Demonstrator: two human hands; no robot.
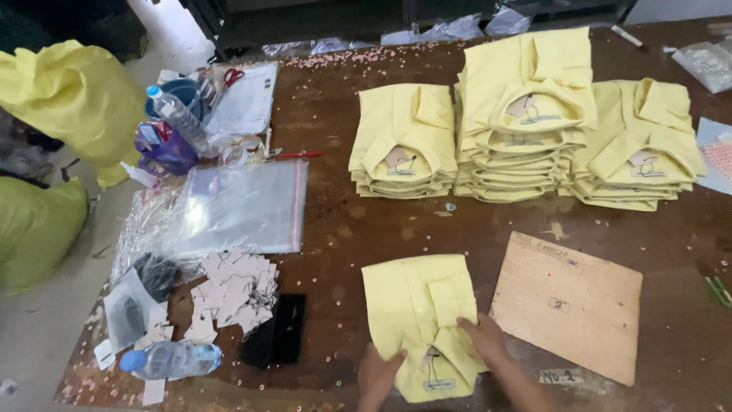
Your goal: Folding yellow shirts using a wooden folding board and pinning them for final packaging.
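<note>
Both hands rest on a folded yellow shirt (418, 320) lying on the brown table (335, 221) at six o'clock. The left hand (379, 374) presses flat, fingers spread, on its lower left edge; the right hand (482, 334) lies loosely open beside the collar. Wrists are cut off by the frame. A plywood board (568, 305) sits just beside at three o'clock; bare table lies at twelve o'clock before three shirt stacks (526, 122).
</note>
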